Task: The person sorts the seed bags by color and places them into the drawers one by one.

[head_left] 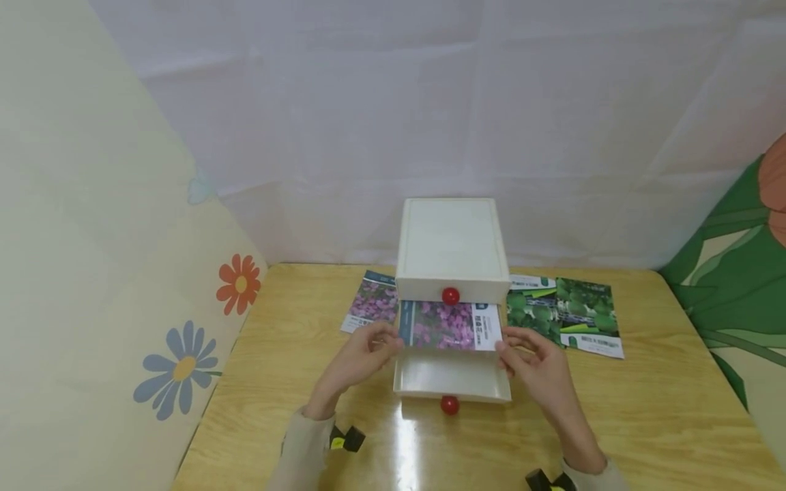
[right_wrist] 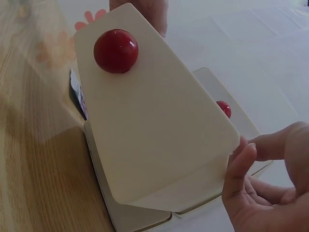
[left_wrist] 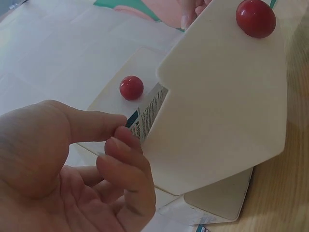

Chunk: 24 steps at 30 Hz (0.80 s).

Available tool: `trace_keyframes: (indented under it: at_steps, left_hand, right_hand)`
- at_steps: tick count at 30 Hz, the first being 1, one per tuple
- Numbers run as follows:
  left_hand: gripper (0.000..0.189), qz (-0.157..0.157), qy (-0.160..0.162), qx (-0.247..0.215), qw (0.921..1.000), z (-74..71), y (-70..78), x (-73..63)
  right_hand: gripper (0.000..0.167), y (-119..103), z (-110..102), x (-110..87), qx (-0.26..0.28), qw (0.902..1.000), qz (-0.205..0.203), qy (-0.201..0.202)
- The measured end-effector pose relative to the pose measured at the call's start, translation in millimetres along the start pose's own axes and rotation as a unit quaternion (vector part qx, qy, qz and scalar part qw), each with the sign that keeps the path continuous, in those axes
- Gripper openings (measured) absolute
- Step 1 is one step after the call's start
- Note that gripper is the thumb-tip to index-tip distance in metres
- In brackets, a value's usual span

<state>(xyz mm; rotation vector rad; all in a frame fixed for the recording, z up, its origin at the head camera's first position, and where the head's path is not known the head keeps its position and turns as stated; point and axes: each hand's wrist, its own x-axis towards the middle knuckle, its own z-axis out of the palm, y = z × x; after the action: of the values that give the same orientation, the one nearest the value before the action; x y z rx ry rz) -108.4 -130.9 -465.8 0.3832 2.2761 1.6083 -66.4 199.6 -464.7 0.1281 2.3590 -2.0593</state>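
Note:
A seed packet (head_left: pixel 445 326) with pink-purple flowers lies level over the pulled-out lower drawer (head_left: pixel 451 375) of a small white two-drawer box (head_left: pixel 451 239). My left hand (head_left: pixel 362 358) pinches the packet's left edge between thumb and forefinger. At the opposite end, my right hand (head_left: pixel 540 372) pinches the right edge near its front corner. In the left wrist view the packet's printed back (left_wrist: pixel 152 108) shows between the fingertips and the drawer's side. The right wrist view hides the packet behind the drawer front (right_wrist: pixel 154 125). Round red knobs (head_left: pixel 450 405) mark both drawers.
Another purple-flower packet (head_left: pixel 373 300) lies left of the box, partly behind it. To the right lie packets with green plants (head_left: pixel 586 314), overlapping one another. A white cloth (head_left: pixel 430 102) hangs behind the wooden table (head_left: pixel 276 341), and flower-printed panels (head_left: pixel 123 204) stand at both sides.

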Motion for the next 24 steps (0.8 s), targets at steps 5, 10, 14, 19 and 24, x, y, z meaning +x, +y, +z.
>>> trace_keyframes:
  at_steps: [5, 10, 14, 19, 24]
  left_hand:
    - [0.024, 0.007, 0.011, 0.011, 0.9999, 0.7, -3.6, 2.8]
    - [0.025, 0.008, 0.016, 0.015, 0.9997, 0.2, -4.5, 4.3]
    - [0.025, 0.013, 0.019, 0.024, 0.9994, 0.7, -5.0, 7.5]
    - [0.027, 0.02, 0.023, 0.033, 0.999, 0.6, -1.9, 10.7]
    - [0.025, 0.029, 0.026, 0.042, 0.9984, -0.5, 0.8, 14.0]
  right_hand:
    - [0.034, -0.3, 1.3, 3.7, -0.008, 0.9999, -0.002, 0.007]
    - [0.035, -0.6, 2.2, 8.0, -0.011, 0.9999, 0.001, 0.01]
    - [0.036, -1.2, 2.2, 10.7, -0.015, 0.9996, 0.018, 0.015]
    - [0.035, -2.5, 1.6, 13.8, -0.03, 0.9991, 0.021, 0.022]
    - [0.033, -4.5, 1.9, 16.8, -0.037, 0.9989, 0.02, 0.023]
